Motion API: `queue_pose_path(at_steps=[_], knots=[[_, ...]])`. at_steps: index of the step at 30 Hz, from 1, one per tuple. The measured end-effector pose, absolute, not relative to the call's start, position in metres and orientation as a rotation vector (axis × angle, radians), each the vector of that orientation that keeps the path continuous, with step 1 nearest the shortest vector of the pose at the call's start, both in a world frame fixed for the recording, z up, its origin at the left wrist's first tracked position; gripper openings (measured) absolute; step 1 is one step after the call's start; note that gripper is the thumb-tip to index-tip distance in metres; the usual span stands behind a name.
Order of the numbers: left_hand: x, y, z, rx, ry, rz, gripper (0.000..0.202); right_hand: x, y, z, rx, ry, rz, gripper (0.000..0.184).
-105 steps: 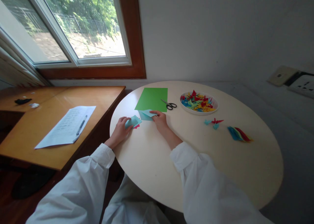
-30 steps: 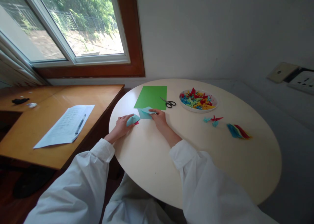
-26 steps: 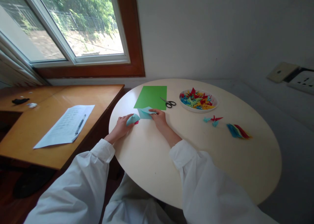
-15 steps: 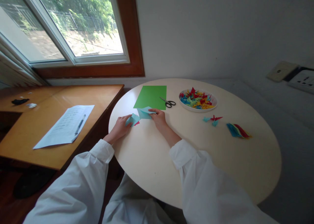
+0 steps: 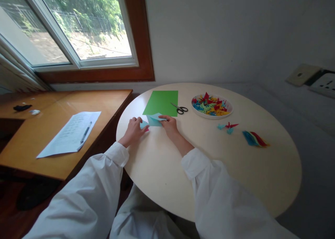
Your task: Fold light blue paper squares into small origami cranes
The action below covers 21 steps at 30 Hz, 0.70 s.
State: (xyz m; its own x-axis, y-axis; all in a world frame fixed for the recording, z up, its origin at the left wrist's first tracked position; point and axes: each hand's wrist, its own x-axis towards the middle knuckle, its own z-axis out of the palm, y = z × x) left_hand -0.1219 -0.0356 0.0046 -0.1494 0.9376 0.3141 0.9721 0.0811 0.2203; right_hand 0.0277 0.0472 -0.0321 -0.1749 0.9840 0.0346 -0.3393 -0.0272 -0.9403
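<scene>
My right hand (image 5: 170, 125) pinches a folded sheet of light blue paper (image 5: 155, 120) by its right edge, thumb and fingers closed on it. The sheet stands partly raised off the round table, just in front of a green sheet (image 5: 162, 102). My left hand (image 5: 134, 131) arches over a smaller light blue paper piece (image 5: 143, 124), its thumb and bent fingers apart around it. A bit of pink paper (image 5: 147, 129) shows under the left thumb. Much of the small paper is hidden by that hand.
Black-handled scissors (image 5: 180, 110) lie by the green sheet. A white dish (image 5: 211, 117) holds many coloured paper cranes. Several loose cranes (image 5: 229, 126) and a fan of coloured strips (image 5: 255, 139) lie to the right. On the wooden desk (image 5: 60, 104) are written papers (image 5: 69, 136) and a pen (image 5: 86, 132).
My left hand has shifted right and its fingers have drawn up over the small blue paper, covering more of it. My right hand keeps its hold on the folded sheet.
</scene>
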Motion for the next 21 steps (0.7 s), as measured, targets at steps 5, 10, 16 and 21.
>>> queue_pose_path(at_steps=[5,10,16,21], knots=[[-0.115,-0.018,0.002,-2.013,-2.336,-0.390,0.031,0.029,0.046,-0.030,-0.844,-1.051,1.483,0.020],[-0.119,-0.015,-0.002,-2.058,-2.318,-0.455,0.020,0.029,0.045,-0.029,-0.843,-1.036,1.498,0.020],[-0.126,-0.019,-0.003,-2.118,-2.310,-0.703,0.019,0.028,0.045,-0.028,-0.847,-1.034,1.510,0.020],[-0.130,-0.025,-0.006,-2.160,-2.316,-0.992,0.021,0.029,0.046,-0.030,-0.846,-1.042,1.499,0.020]])
